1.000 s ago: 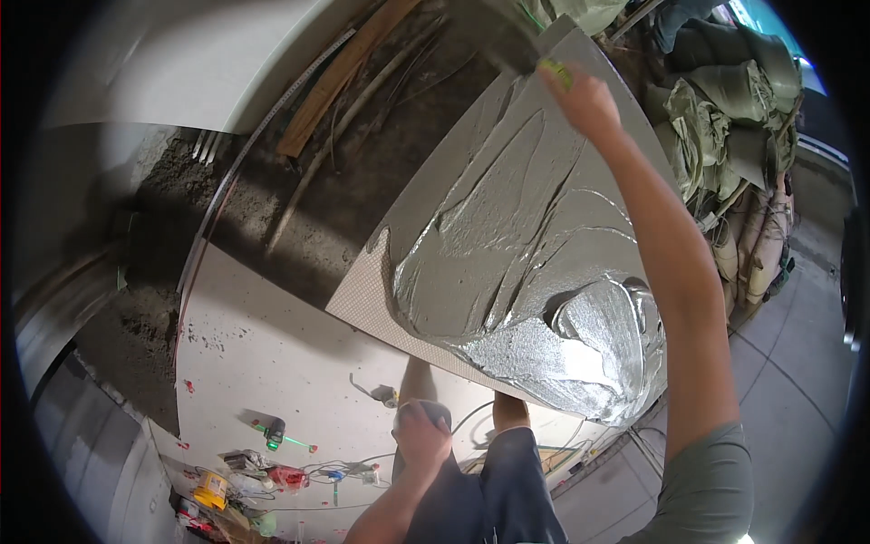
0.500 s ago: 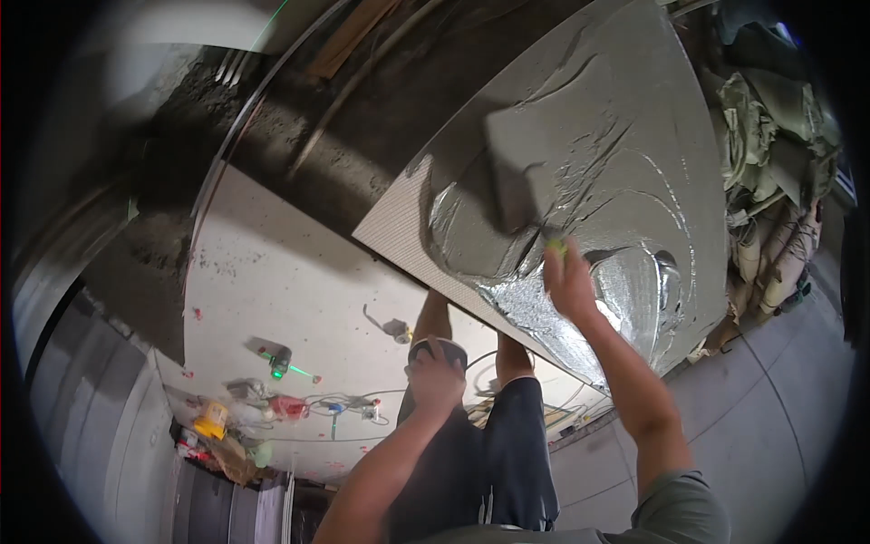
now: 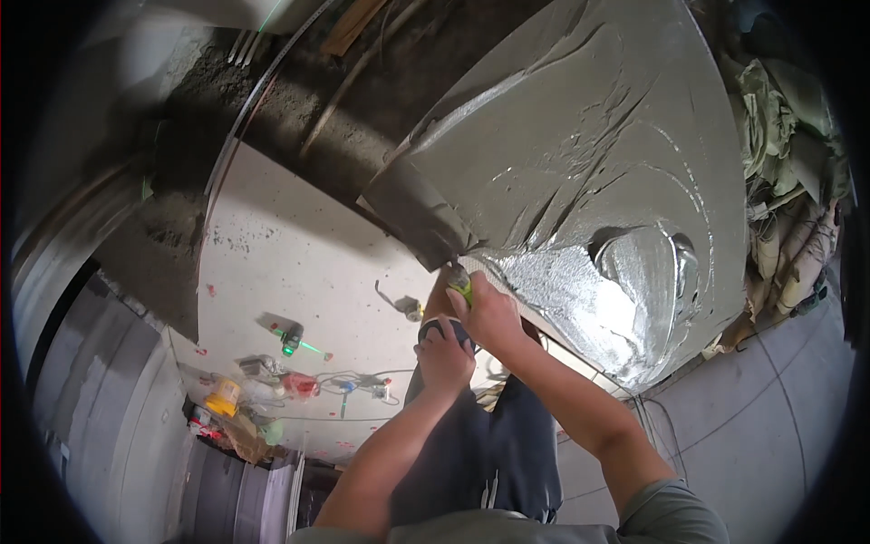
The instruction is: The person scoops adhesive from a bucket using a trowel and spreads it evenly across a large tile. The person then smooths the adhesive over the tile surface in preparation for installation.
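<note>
My right hand [image 3: 491, 313] is closed round the green handle of a trowel [image 3: 419, 210]. The trowel's wide grey blade lies over the near left corner of a large tile [image 3: 480, 263], whose ribbed back shows in a narrow strip there. Wet grey mortar [image 3: 562, 172] coats most of the tile, smooth in places and ridged in others. Beside my left knee, my left hand [image 3: 447, 361] is curled over a dark, rounded thing with a pale rim [image 3: 460, 334]; my fingers partly hide it.
A pale board floor [image 3: 272, 227] carries a green laser level [image 3: 291, 339], a yellow container [image 3: 223, 397], bags and cables. Rough dark ground [image 3: 272, 118] lies beyond it. Crumpled sacks [image 3: 770, 136] are heaped at the right, near grey floor tiles [image 3: 725, 408].
My right hand and the trowel have moved left and nearer, from the middle of the mortar to the tile's corner. Mortar now covers more of the ribbed strip. My left hand has barely moved.
</note>
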A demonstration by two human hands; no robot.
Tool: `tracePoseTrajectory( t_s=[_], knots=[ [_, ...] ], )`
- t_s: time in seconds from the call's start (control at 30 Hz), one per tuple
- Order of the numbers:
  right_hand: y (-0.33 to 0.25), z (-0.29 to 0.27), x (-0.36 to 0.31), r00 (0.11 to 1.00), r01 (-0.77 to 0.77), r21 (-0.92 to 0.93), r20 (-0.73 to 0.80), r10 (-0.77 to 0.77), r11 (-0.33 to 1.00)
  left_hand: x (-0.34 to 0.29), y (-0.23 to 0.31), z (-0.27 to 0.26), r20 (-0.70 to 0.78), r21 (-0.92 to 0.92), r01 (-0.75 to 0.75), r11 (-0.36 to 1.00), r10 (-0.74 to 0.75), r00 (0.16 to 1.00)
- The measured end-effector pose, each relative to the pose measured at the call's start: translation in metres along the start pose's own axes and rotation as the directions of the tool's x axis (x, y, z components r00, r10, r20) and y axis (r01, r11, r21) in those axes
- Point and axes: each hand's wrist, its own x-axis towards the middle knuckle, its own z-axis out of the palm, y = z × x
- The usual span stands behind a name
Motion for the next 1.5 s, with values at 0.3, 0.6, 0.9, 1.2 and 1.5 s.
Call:
tracePoseTrajectory(
  t_s=[0.3,0.6,0.9,1.2,1.5],
  knots=[
    [-0.007,0.066,-0.01,0.982,0.178,0.147,0.03,-0.184,0.973,-0.007,-0.006,0.016,-0.022,-0.329,-0.055,0.943,0.051,0.998],
    [-0.021,-0.043,-0.039,0.981,-0.018,0.147,0.192,-0.011,0.989,-0.017,-0.004,0.028,-0.179,-0.019,-0.093,0.995,0.088,0.98],
    [-0.057,-0.064,0.057,0.998,0.058,0.012,-0.035,-0.058,0.998,-0.015,0.001,0.017,-0.06,0.053,0.019,0.998,-0.016,0.998],
    [-0.123,0.017,0.067,0.96,0.243,0.329,0.051,-0.274,0.913,-0.012,-0.024,0.05,-0.221,-0.583,-0.237,0.777,0.129,0.967],
    [-0.029,0.082,-0.018,0.948,-0.055,0.433,-0.259,0.183,0.9,-0.009,-0.009,0.046,-0.306,0.083,-0.225,0.971,0.24,0.921]
  ],
)
